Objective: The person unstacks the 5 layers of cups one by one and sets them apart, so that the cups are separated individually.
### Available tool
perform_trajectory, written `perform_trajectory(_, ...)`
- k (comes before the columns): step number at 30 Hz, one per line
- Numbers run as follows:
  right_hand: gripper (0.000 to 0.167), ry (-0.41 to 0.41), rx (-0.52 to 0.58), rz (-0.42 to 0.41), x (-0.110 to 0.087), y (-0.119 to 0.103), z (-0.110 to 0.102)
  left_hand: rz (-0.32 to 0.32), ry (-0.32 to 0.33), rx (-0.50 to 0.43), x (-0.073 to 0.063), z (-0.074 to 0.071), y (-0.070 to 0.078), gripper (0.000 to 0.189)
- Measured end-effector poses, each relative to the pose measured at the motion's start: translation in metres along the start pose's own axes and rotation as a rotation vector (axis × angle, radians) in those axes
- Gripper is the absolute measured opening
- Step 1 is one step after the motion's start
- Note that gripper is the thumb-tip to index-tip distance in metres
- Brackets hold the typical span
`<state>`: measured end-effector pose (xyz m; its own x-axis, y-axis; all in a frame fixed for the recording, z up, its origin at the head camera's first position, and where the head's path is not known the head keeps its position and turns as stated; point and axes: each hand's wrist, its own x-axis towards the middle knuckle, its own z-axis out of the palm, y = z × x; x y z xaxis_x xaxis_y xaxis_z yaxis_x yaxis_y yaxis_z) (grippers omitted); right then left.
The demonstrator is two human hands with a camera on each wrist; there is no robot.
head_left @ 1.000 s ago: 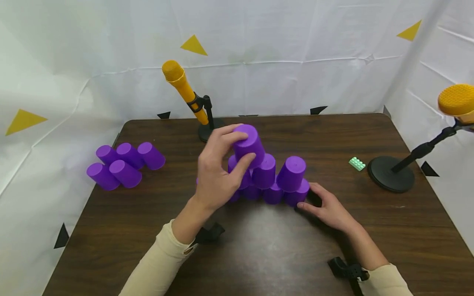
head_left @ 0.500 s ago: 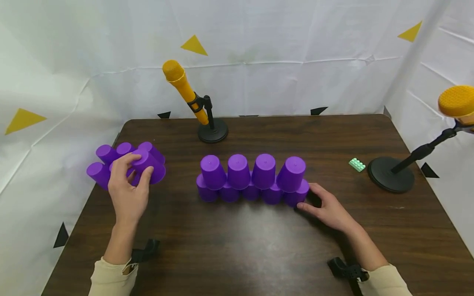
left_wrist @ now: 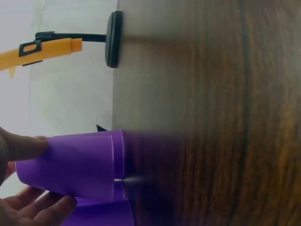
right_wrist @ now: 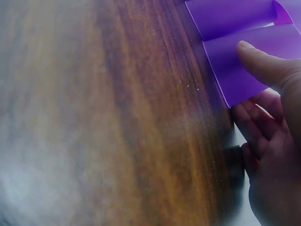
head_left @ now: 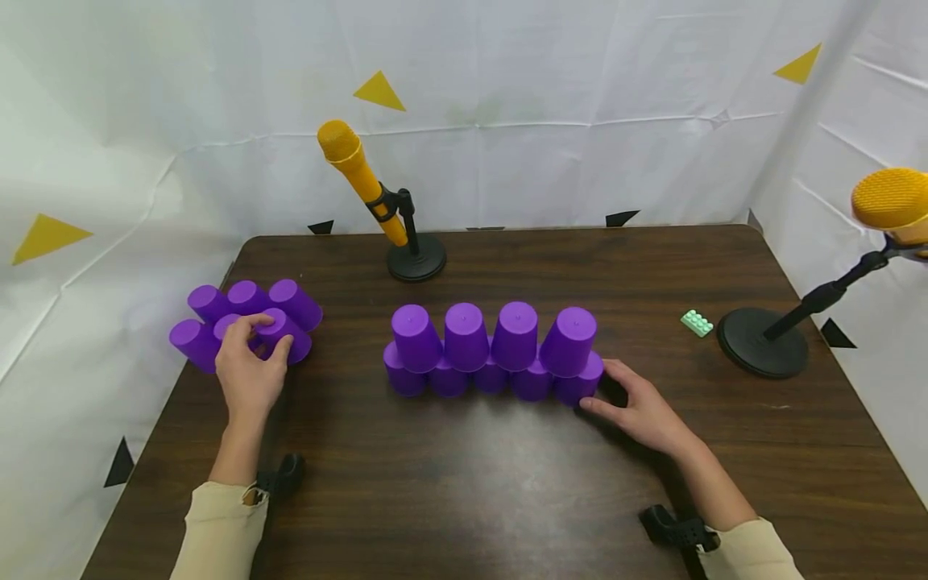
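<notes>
My left hand [head_left: 250,374] grips an upside-down purple cup [head_left: 292,337] at the near right of a cluster of like cups [head_left: 194,341]. In the left wrist view, thumb and fingers lie on opposite sides of this cup [left_wrist: 80,165], whose rim appears slightly above the table. Mid-table stand two tiers of inverted purple cups, several below and several above [head_left: 466,338]. At the right end of the lower tier, my right hand [head_left: 645,411] holds the last cup [head_left: 580,385]. The right wrist view has the thumb along that cup [right_wrist: 256,66] and fingers behind it.
A yellow microphone on a black stand [head_left: 416,258] is at the back of the dark wooden table [head_left: 464,491]. Another yellow microphone [head_left: 892,197] leans in from the right on its round base [head_left: 763,342]. Near that base lies a mint-green toy brick [head_left: 698,324].
My left hand has carried a cup from above the tiers leftward to the cluster, then lowered it further in the last half second. My right hand has stayed at its cup.
</notes>
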<state>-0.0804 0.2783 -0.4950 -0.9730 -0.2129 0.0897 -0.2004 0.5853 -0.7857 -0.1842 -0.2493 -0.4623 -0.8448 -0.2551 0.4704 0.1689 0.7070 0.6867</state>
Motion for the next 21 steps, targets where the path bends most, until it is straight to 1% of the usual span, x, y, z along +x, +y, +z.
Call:
perform_trajectory(7, 0.059, 0.004, 0.001, 0.002, -0.0004, 0.0008, -0.0003, -0.026, -0.017, 0.026, 0.0012, 0.0046, -0.0059, 0.033)
perform_trajectory(13, 0.059, 0.008, -0.009, -0.001, 0.0002, 0.0004, 0.0001, -0.027, -0.015, 0.032, 0.0001, 0.0057, -0.0086, 0.033)
perform_trajectory(17, 0.059, 0.005, -0.006, 0.002, 0.0004, -0.0002, 0.0001, 0.0, -0.002, 0.06, -0.0006, 0.0044, -0.0078, 0.034)
perform_trajectory(21, 0.058, 0.004, -0.002, 0.002, 0.0002, -0.0015, -0.0003, 0.044, 0.019, 0.074, -0.0004, 0.0008, -0.0025, 0.037)
